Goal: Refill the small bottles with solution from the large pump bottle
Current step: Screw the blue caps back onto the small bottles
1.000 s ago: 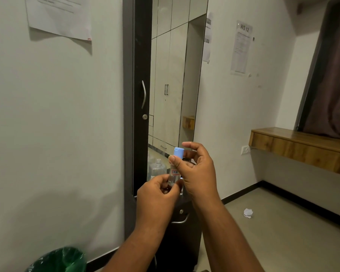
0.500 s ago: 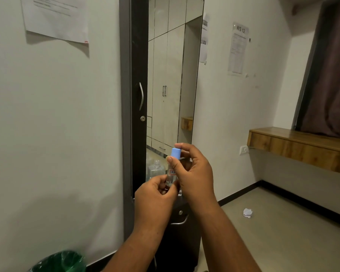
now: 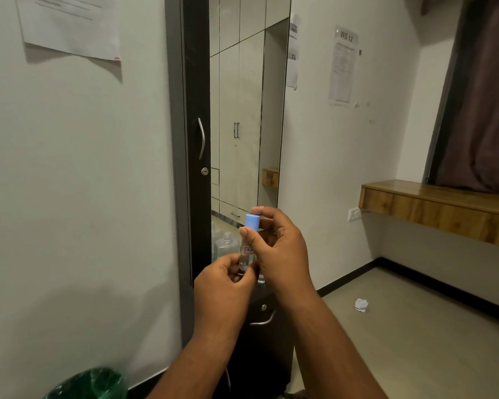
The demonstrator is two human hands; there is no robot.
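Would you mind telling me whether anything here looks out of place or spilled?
Only a crumpled white scrap lying on the floor below the wooden shelf looks stray. No spill shows.

A small clear bottle (image 3: 246, 256) carries a pale blue cap (image 3: 252, 221) and a white label with a red border. Behind it stands a larger bottle (image 3: 226, 245) of colourless, see-through plastic. The cabinet (image 3: 264, 335) beneath is black with silver handles. The walls (image 3: 78, 174) are off-white, and sheets of white paper (image 3: 69, 24) with grey print hang on them. A wooden shelf (image 3: 438, 208) is warm honey brown with visible grain. The curtain (image 3: 484, 96) is dark maroon brown. The bin liner (image 3: 92, 383) is glossy green. The floor (image 3: 415, 335) is beige, edged by a black skirting strip.
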